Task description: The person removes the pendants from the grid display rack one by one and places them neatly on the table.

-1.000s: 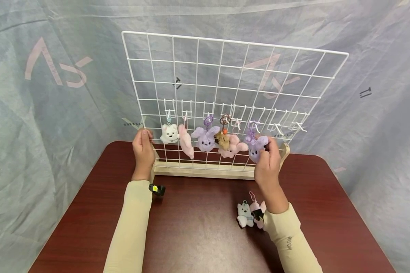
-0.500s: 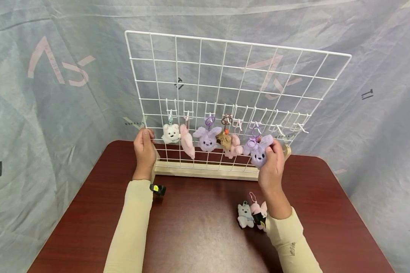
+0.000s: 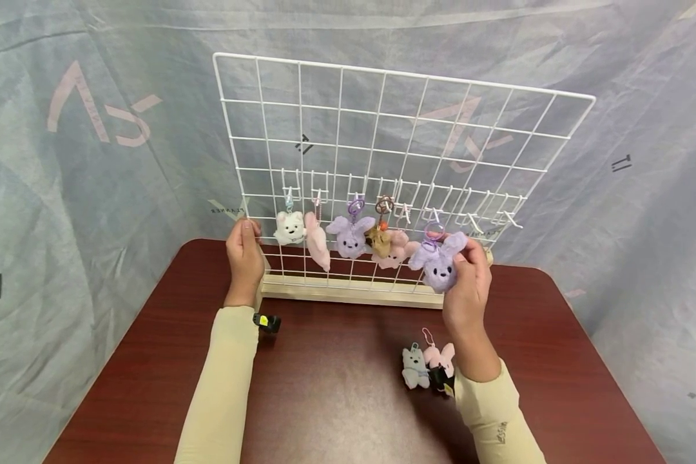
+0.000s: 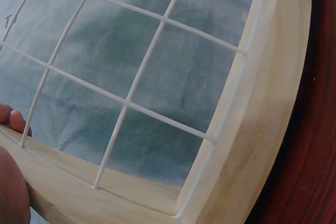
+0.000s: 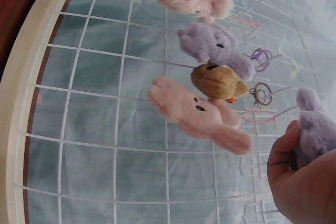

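Note:
My right hand [image 3: 468, 287] pinches a purple plush bunny keychain [image 3: 440, 269] at its right side, in front of the white wire grid [image 3: 406, 132]. The keychain's purple ring [image 3: 435, 230] reaches up to a hook; whether it is fully seated there I cannot tell. In the right wrist view the bunny [image 5: 317, 132] is partly hidden by the hand. My left hand [image 3: 245, 261] grips the rack's left side; in the left wrist view fingers and thumb lie around the wooden frame [image 4: 247, 145]. To the left hang a white plush, pink plushes, another purple bunny [image 3: 350, 238] and a brown plush [image 3: 379, 241].
Bare hooks [image 3: 506, 218] stick out at the grid's right end. A grey plush keychain [image 3: 415, 367] and a pink one [image 3: 440, 358] lie on the dark red table [image 3: 325, 386], beside the black strap device at my right wrist. Grey cloth hangs behind the rack.
My right hand has moved slightly right and down with the purple bunny, which now faces forward and hangs lower. The left hand keeps its grip on the rack.

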{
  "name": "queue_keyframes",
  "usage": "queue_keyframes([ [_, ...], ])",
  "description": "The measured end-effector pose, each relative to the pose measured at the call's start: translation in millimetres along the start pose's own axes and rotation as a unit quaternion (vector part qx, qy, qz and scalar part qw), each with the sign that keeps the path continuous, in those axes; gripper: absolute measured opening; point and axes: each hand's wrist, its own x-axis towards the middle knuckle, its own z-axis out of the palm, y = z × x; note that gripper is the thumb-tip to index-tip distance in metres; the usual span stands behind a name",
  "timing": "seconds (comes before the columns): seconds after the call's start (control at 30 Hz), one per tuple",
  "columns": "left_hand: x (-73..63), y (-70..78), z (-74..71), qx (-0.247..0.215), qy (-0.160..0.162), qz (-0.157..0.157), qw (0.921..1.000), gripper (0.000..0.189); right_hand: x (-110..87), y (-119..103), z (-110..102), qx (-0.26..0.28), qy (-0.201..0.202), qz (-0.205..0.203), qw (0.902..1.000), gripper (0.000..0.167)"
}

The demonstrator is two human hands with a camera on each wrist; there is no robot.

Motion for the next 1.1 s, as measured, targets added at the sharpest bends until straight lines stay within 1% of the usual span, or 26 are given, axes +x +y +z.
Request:
queue_keyframes([
  [0.17,0.8,-3.2,-2.0,-0.004,-0.009,0.005,0.9999,0.04,-0.2,-3.9,2.1,0.016,0.005,-0.004,0.9999,0.039],
  [0.27,1.1,-4.8,-2.6,-0.003,-0.007,0.01,0.9999,0.04,-0.4,-4.5,3.2,0.025,0.002,-0.009,0.9997,0.039],
  [0.4,1.4,-6.5,-3.1,0.006,-0.002,0.007,1.0,0.039,-1.3,-5.7,4.6,0.033,-0.006,-0.018,0.9993,0.039],
  [0.53,1.4,-6.5,-2.6,0.007,-0.002,0.008,0.9999,0.039,-2.8,-6.8,5.0,0.048,-0.013,-0.011,0.9987,0.043],
  [0.6,1.2,-5.6,-2.0,0.005,-0.003,0.009,0.9999,0.039,-3.9,-6.8,4.6,0.041,-0.011,-0.004,0.9991,0.047],
  [0.7,0.4,1.3,-0.5,0.002,-0.004,0.011,0.9999,0.039,-5.3,-5.9,3.6,0.013,-0.009,0.005,0.9999,0.048],
  [0.8,-0.3,11.4,1.6,-0.003,-0.006,0.012,0.9999,0.038,-6.3,-4.5,2.3,-0.012,-0.012,0.009,0.9998,0.043],
  [0.83,-0.4,12.5,1.8,-0.003,-0.006,0.013,0.9999,0.038,-6.5,-4.2,1.9,-0.023,-0.014,0.009,0.9996,0.041],
  [0.93,0.1,8.1,0.7,-0.002,-0.007,0.01,0.9999,0.038,-7.2,-3.5,0.6,-0.043,-0.02,0.01,0.9988,0.034],
  [1.0,0.5,2.3,-0.7,0.0,-0.007,0.007,0.9999,0.039,-7.7,-3.4,-0.5,-0.058,-0.021,0.013,0.998,0.03],
  [1.1,1.2,-3.6,-2.5,0.001,-0.007,0.002,1.0,0.039,-8.5,-2.4,-2.8,-0.051,-0.029,0.022,0.998,0.027],
])
